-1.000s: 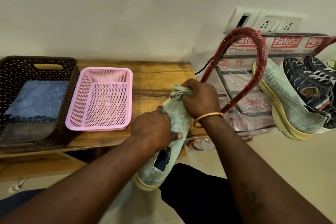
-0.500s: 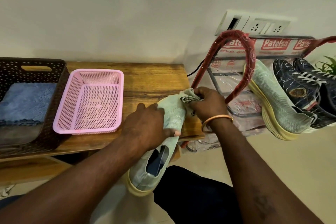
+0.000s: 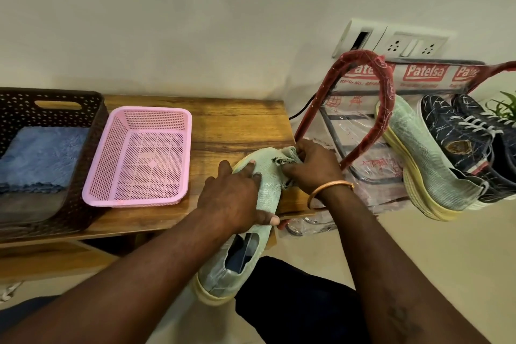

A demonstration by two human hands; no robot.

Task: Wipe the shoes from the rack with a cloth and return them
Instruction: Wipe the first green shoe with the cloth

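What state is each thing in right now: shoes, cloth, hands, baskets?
Left hand: grips the pale green shoe, toe over the wooden bench.
Right hand: pinches a bunched cloth against that shoe's toe.
Matching green shoe: on the rack, tilted.
Dark blue sneakers: on the rack beside it.
Blue towel: folded in the brown basket.
Pink basket: upright on the bench.

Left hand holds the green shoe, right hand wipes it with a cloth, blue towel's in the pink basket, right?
No: the head view shows the blue towel in the dark brown basket, not the pink basket. Left hand on green shoe, right hand wiping with cloth: correct.
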